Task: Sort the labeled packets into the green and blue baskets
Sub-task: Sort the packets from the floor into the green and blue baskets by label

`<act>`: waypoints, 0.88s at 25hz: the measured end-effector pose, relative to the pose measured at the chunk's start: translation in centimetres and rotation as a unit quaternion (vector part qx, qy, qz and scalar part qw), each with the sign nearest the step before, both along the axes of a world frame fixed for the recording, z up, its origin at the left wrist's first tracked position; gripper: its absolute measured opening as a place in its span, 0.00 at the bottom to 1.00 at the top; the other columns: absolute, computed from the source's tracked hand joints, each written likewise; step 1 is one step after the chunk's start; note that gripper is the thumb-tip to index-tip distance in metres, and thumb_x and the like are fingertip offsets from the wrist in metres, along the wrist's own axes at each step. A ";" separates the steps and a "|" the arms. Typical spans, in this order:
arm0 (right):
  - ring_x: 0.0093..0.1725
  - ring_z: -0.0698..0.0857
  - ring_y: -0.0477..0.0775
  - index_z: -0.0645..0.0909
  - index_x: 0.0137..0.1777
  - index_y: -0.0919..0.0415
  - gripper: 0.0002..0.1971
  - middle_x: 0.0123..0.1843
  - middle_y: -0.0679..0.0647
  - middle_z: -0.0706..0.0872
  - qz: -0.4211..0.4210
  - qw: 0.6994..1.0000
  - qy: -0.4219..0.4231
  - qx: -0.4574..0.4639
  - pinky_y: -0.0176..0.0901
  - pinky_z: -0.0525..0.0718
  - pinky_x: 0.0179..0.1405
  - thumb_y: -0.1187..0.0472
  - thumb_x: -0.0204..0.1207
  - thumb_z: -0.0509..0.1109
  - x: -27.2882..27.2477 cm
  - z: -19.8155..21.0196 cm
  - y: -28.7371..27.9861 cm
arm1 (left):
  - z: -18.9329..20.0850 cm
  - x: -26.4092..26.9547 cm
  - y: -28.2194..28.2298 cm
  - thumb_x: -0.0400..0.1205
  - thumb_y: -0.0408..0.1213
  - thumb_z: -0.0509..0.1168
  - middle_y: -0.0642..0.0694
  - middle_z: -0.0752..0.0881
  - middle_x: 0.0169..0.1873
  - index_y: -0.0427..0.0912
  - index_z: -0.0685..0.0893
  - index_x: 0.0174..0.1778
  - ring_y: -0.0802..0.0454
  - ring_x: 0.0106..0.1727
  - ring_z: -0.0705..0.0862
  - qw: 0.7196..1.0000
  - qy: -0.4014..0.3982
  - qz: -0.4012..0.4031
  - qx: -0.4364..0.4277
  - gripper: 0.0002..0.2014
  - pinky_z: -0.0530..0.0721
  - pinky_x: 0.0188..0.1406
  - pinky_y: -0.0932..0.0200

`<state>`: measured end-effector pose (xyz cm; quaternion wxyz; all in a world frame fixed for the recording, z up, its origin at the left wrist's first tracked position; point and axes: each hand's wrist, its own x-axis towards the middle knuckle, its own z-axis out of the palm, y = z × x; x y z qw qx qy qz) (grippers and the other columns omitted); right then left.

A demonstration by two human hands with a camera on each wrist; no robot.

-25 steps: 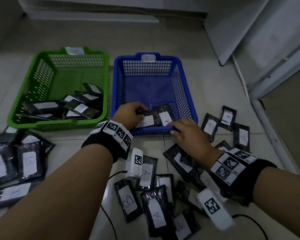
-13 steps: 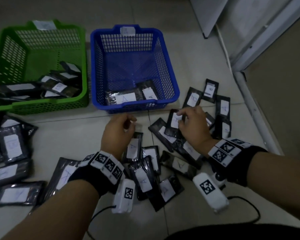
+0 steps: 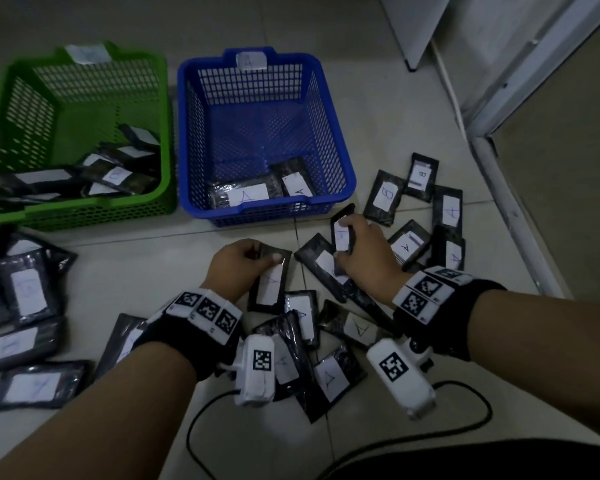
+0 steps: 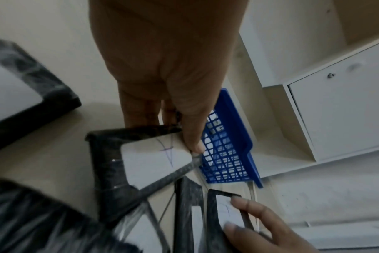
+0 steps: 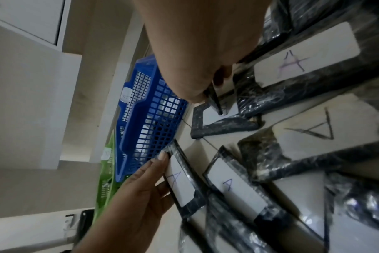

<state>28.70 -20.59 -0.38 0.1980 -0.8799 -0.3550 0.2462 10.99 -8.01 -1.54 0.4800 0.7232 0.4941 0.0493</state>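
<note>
My left hand [image 3: 246,261] grips the top of a black packet labelled A [image 3: 270,280], tilted up off the floor; the left wrist view shows the same packet [image 4: 149,160] under my thumb. My right hand [image 3: 357,251] pinches another black packet [image 3: 342,230] with a white label, lifted edge-up. The blue basket [image 3: 336,140], tagged A, holds two A packets [image 3: 248,195]. Beside it on the left, the green basket [image 3: 0,109] holds several packets [image 3: 111,174]. More labelled packets [image 3: 329,375] lie scattered on the floor around both hands.
Packets marked B [image 3: 385,197] and A [image 3: 449,213] lie right of the blue basket. Another group of packets [image 3: 25,292] lies at the far left. A white cabinet and wall base [image 3: 492,81] run along the right. A black cable [image 3: 430,434] loops over the tiles near me.
Both hands drew back from the blue basket, leaving two A packets inside, and came down to the floor pile. Each hand has now taken hold of a packet and tilted it up.
</note>
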 end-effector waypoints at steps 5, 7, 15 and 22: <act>0.28 0.80 0.50 0.71 0.62 0.50 0.19 0.36 0.51 0.80 -0.079 0.976 0.148 0.139 0.38 0.78 0.24 0.67 0.74 0.67 -1.4 3.0 -0.9 | 2.7 -0.1 1.0 0.81 0.47 0.65 0.55 0.83 0.25 0.47 0.85 0.48 0.59 0.24 0.79 0.984 -0.122 0.031 -0.129 0.09 0.79 0.25 0.62; 0.31 0.80 0.50 0.72 0.61 0.51 0.18 0.37 0.50 0.79 -0.106 0.967 0.164 0.161 0.39 0.79 0.27 0.65 0.73 0.68 -2.0 3.9 -0.9 | 3.5 0.1 1.5 0.82 0.47 0.63 0.52 0.87 0.33 0.48 0.86 0.52 0.57 0.31 0.84 0.979 -0.149 0.026 -0.137 0.10 0.81 0.29 0.62; 0.31 0.79 0.37 0.75 0.52 0.51 0.13 0.38 0.47 0.80 -0.091 0.949 0.088 0.287 0.22 0.74 0.26 0.67 0.72 0.69 -1.0 7.2 4.8 | 8.8 0.4 4.6 0.83 0.26 0.59 0.48 0.89 0.34 0.43 0.79 0.65 0.55 0.29 0.87 0.929 -0.199 -0.087 -0.301 0.17 0.86 0.28 0.62; 0.51 0.83 0.51 0.83 0.53 0.60 0.09 0.50 0.51 0.86 -0.055 0.985 0.038 0.156 0.29 0.71 0.40 0.69 0.76 0.66 2.3 3.7 12.7 | 6.4 4.2 11.5 0.77 0.42 0.70 0.45 0.86 0.49 0.47 0.76 0.57 0.50 0.45 0.84 0.983 -0.104 0.072 0.130 0.14 0.83 0.46 0.55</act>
